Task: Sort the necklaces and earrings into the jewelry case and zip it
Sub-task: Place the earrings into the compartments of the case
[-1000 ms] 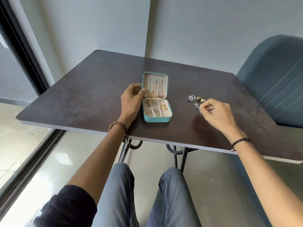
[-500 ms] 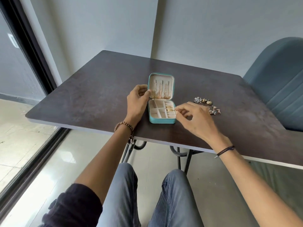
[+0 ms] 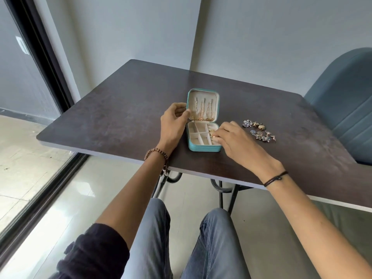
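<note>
Dark, mottled wood forms the table (image 3: 120,117), and the teal jewelry case (image 3: 203,147) sits on it near the front edge. To the right of the case and farther back stands a blue padded chair (image 3: 342,109). The case is open, its lid (image 3: 217,101) tilted up behind the divided tray. At the case's left side the left hand (image 3: 173,125) grips the lid's edge, thumb on the front and fingers (image 3: 181,106) curled round the outside. From the case's right the right hand (image 3: 239,143) reaches over the rim, its bent fingers down at the right-hand compartments. Whether they pinch the small gold piece (image 3: 214,136) at their tips or only touch it cannot be told. Gold necklaces (image 3: 202,112) hang against the lid's cream lining. Loose earrings (image 3: 259,133) lie in a small cluster on the table right of the case, near it but apart.
</note>
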The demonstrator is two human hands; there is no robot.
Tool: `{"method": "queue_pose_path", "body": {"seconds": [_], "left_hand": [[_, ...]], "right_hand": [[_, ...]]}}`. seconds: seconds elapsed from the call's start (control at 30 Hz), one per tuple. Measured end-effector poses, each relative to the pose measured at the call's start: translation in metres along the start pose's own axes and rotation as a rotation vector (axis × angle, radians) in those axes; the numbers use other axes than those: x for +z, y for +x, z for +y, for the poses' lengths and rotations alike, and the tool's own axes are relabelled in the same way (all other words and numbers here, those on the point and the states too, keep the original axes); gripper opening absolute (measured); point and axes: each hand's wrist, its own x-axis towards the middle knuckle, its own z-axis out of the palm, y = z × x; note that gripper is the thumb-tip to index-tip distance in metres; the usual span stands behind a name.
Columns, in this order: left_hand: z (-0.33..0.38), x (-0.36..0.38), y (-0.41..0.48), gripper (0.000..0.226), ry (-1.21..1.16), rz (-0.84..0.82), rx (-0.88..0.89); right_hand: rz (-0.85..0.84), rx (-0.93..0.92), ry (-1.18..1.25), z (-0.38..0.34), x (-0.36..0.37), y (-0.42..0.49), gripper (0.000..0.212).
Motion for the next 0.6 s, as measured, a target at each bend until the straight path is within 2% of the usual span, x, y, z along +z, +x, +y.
{"method": "queue_pose_path", "body": {"seconds": [0.23, 0.43, 0.6], "left_hand": [[-0.003, 0.001, 0.001, 0.026, -0.014, -0.005, -0.015], [-0.004, 0.001, 0.003, 0.025, -0.035, -0.026, -0.020], [-0.005, 0.000, 0.004, 0.024, -0.062, -0.041, -0.017]], "right_hand": [[-0.050, 0.021, -0.129, -0.005, -0.001, 0.005, 0.008], [-0.112, 0.056, -0.229, -0.018, -0.008, 0.004, 0.030], [-0.082, 0.100, -0.199, -0.019, -0.005, 0.006, 0.033]]}}
